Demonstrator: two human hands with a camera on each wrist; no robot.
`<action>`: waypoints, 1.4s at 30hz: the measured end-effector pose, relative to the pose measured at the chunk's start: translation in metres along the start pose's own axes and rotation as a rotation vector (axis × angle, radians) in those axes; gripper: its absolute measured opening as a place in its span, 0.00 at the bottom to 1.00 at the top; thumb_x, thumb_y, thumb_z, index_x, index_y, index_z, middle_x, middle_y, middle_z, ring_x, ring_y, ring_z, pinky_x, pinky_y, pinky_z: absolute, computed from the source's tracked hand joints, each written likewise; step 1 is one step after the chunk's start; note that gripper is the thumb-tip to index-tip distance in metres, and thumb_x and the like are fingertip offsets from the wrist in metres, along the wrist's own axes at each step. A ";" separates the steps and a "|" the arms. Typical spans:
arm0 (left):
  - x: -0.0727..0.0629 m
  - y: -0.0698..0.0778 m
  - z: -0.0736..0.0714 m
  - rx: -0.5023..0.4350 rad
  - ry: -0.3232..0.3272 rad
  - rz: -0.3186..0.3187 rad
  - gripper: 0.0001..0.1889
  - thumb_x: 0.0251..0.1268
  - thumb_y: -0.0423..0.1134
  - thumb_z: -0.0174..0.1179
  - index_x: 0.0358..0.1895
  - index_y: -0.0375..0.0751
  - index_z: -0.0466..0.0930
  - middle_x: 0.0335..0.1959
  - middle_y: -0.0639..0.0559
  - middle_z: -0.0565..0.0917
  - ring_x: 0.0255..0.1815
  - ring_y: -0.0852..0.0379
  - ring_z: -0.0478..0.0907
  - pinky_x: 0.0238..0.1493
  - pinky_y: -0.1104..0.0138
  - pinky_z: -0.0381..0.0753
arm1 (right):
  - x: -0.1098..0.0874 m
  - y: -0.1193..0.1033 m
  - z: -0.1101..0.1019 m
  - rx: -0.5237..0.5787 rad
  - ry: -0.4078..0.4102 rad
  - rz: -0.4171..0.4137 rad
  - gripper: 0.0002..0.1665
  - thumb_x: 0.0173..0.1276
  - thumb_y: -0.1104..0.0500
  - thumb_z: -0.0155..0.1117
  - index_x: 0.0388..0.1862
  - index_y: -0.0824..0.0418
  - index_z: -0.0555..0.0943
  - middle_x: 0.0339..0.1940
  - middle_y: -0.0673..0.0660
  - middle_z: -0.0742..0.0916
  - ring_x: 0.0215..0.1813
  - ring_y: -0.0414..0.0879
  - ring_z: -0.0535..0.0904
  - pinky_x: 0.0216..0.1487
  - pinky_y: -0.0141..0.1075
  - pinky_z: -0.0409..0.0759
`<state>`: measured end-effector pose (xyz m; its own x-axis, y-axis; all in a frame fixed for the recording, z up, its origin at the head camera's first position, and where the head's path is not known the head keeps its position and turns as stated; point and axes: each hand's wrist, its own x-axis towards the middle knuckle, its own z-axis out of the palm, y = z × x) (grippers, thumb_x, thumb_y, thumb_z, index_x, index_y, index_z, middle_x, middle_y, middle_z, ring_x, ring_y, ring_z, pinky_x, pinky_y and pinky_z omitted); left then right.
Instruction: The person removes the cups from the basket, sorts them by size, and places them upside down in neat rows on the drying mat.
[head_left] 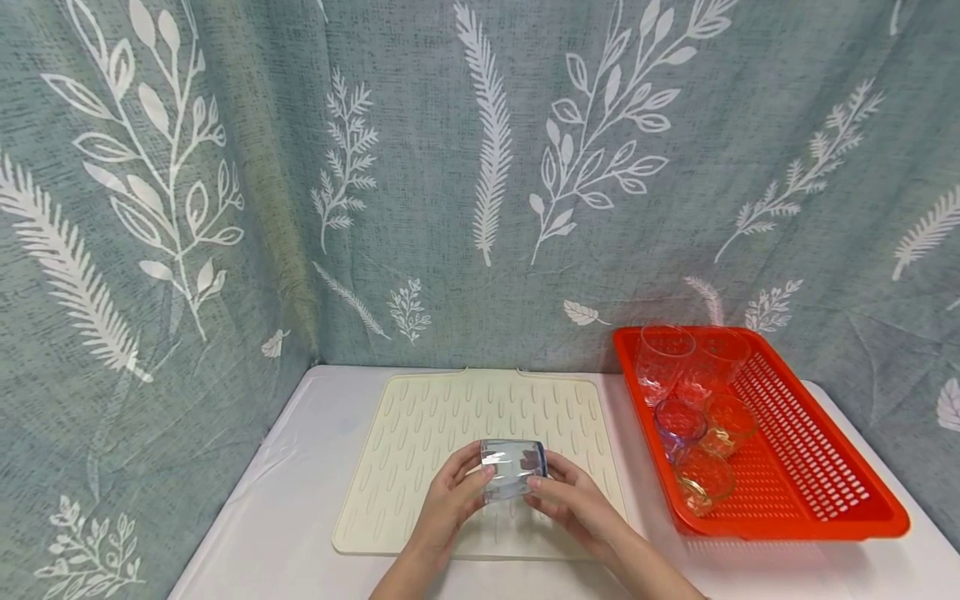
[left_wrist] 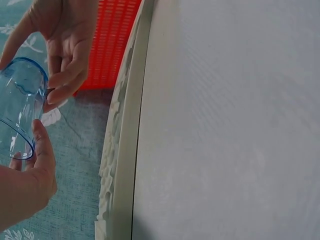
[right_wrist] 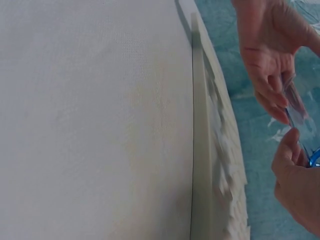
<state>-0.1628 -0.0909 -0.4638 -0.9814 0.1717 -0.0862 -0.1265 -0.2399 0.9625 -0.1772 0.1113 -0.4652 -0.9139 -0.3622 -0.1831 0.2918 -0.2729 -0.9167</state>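
Observation:
Both hands hold a clear bluish drinking glass [head_left: 512,471] on its side above the cream drying mat [head_left: 420,442]. My left hand [head_left: 453,496] grips its left end, thumb on the near side. At the other end, where a dark blue edge shows, my right hand [head_left: 573,497] holds it with the thumb in front. In the left wrist view the glass [left_wrist: 22,107] spans the space between the two hands. The right wrist view shows only part of the glass [right_wrist: 300,107] near its right edge.
A red plastic basket [head_left: 795,467] stands to the right on the white table [head_left: 277,467]. Inside it are two tall clear glasses [head_left: 660,362], a purple-tinted glass [head_left: 680,425] and two yellowish glasses [head_left: 705,479]. A green leaf-patterned curtain [head_left: 420,208] hangs behind.

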 end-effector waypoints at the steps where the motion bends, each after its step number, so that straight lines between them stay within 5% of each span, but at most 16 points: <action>1: 0.000 0.000 -0.001 -0.001 0.000 0.000 0.36 0.66 0.45 0.58 0.73 0.33 0.57 0.69 0.38 0.66 0.57 0.53 0.75 0.54 0.65 0.75 | 0.001 0.001 0.001 0.000 0.007 0.005 0.44 0.64 0.61 0.66 0.73 0.73 0.56 0.58 0.59 0.79 0.53 0.45 0.79 0.57 0.40 0.78; 16: -0.001 -0.001 -0.018 0.043 -0.011 0.024 0.35 0.69 0.45 0.55 0.73 0.32 0.55 0.70 0.35 0.65 0.64 0.49 0.70 0.59 0.62 0.74 | 0.015 -0.001 0.017 0.032 0.028 -0.021 0.39 0.65 0.62 0.63 0.71 0.73 0.59 0.55 0.57 0.80 0.52 0.45 0.79 0.60 0.44 0.77; 27: -0.002 0.002 -0.034 0.055 0.103 0.066 0.31 0.68 0.41 0.58 0.71 0.34 0.61 0.69 0.37 0.67 0.62 0.51 0.72 0.57 0.64 0.76 | 0.035 -0.006 0.031 -0.062 0.066 -0.030 0.38 0.63 0.63 0.66 0.69 0.71 0.63 0.59 0.64 0.76 0.50 0.44 0.79 0.55 0.44 0.79; 36: 0.002 0.016 -0.066 0.419 0.322 0.127 0.32 0.66 0.43 0.64 0.69 0.37 0.65 0.66 0.40 0.71 0.67 0.43 0.67 0.66 0.50 0.67 | 0.057 -0.014 0.040 -0.196 0.076 -0.051 0.39 0.61 0.63 0.69 0.69 0.70 0.65 0.62 0.68 0.73 0.51 0.50 0.81 0.54 0.45 0.80; 42: 0.003 0.022 -0.099 0.605 0.430 0.060 0.35 0.66 0.42 0.63 0.72 0.34 0.59 0.70 0.35 0.63 0.72 0.38 0.57 0.70 0.47 0.57 | 0.073 -0.021 0.043 -0.282 0.101 -0.034 0.41 0.60 0.63 0.70 0.70 0.68 0.65 0.64 0.66 0.72 0.51 0.49 0.80 0.52 0.42 0.81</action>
<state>-0.1829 -0.1903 -0.4683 -0.9699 -0.2436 -0.0030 -0.0914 0.3523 0.9314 -0.2378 0.0520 -0.4443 -0.9495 -0.2625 -0.1717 0.1833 -0.0205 -0.9828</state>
